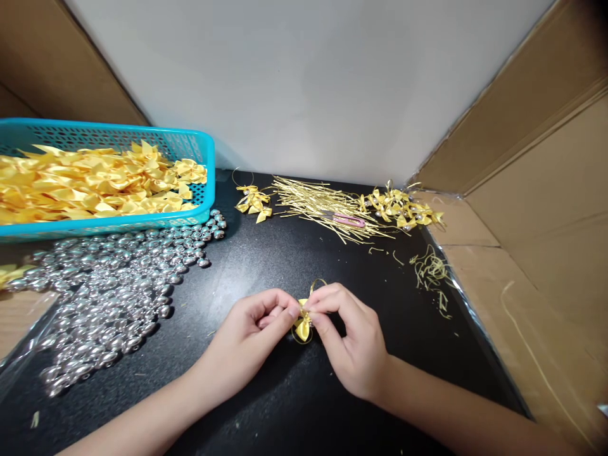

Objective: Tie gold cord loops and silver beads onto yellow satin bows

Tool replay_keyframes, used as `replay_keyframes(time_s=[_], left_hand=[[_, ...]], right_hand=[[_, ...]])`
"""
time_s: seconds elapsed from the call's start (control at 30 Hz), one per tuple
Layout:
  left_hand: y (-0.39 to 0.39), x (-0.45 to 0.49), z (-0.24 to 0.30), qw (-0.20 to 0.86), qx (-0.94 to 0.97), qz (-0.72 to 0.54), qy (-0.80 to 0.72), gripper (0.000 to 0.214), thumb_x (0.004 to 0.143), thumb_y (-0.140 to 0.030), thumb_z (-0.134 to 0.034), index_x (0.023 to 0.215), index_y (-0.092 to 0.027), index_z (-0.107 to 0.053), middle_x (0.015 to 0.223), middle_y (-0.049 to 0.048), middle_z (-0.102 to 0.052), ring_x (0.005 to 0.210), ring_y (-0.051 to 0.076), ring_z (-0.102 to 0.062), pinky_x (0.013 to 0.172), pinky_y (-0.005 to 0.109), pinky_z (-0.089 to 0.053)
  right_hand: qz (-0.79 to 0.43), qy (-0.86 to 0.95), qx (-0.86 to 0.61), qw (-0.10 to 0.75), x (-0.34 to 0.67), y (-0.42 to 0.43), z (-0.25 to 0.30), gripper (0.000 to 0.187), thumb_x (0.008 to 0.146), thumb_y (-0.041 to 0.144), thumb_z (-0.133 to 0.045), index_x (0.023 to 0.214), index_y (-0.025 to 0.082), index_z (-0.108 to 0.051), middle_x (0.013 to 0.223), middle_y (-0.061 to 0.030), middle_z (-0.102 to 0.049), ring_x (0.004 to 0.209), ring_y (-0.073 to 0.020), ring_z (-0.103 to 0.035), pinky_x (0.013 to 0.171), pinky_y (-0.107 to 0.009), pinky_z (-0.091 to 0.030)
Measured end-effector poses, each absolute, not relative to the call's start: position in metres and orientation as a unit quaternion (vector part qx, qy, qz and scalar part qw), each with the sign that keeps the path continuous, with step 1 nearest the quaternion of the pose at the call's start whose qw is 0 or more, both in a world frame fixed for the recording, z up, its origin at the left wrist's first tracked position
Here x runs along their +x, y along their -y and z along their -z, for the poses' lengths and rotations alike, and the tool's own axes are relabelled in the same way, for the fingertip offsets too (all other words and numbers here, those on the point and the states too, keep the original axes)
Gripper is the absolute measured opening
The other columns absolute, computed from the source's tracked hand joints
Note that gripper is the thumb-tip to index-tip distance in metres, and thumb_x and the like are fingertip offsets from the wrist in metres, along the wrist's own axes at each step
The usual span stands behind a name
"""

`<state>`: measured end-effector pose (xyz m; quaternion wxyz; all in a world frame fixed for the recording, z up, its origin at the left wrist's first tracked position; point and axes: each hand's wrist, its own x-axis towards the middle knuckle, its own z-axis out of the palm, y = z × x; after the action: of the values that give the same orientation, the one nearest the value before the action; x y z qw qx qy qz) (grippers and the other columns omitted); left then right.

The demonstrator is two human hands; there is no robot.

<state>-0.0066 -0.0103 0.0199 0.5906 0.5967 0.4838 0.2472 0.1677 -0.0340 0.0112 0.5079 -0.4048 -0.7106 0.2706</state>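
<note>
A small yellow ribbon bow [303, 330] is between my two hands, low over the black tabletop, with a thin gold tie [318, 282] looping out above and below it. My left hand [263, 326] pinches the bow's left side between thumb and forefinger. From the other side, my right hand [349, 335] pinches at the bow's middle, where the tie passes; the fingertips cover the exact spot. Whether a bead sits there I cannot tell. Both hands are closed, their fingertips nearly touching.
A turquoise basket [209, 171] of yellow bows stands back left, silver beads [128, 297] spread before it. Gold ties [308, 202] lie at the back with pink-handled snips [346, 220]. Beaded bows [403, 209] and tie scraps [430, 269] lie right; several bows [254, 202] lie left of the ties.
</note>
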Motion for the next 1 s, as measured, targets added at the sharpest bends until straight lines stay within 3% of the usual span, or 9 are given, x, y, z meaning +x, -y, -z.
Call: replay_keyframes(time_s=[0.8,1.0], left_hand=[[0.0113,-0.0055,-0.0148,0.606,0.588,-0.248,-0.476,0.037,0.089,-0.049,-0.050,0.075,-0.016,-0.061,0.063,-0.0044,-0.040,0.060,0.012,-0.035,0.054,0.023,-0.031],[0.0109,-0.0042,-0.0190,0.595,0.609,-0.250,-0.460,0.030,0.086,-0.041,-0.055,0.076,-0.015,-0.063,0.058,-0.0081,-0.029,0.054,0.010,-0.026,0.050,0.022,-0.024]], right_hand=[[-0.211,0.749,-0.389,0.493,0.1656,0.0355,-0.0074,0.018,0.089,0.001,-0.049,0.088,0.019,-0.051,0.085,-0.0065,-0.062,0.079,-0.0165,-0.060,0.073,-0.032,-0.053],[-0.187,0.765,-0.384,0.482,0.1670,0.0349,-0.0096,0.019,0.089,0.002,-0.048,0.084,0.020,-0.049,0.082,-0.0056,-0.060,0.076,-0.0162,-0.058,0.070,-0.031,-0.052]])
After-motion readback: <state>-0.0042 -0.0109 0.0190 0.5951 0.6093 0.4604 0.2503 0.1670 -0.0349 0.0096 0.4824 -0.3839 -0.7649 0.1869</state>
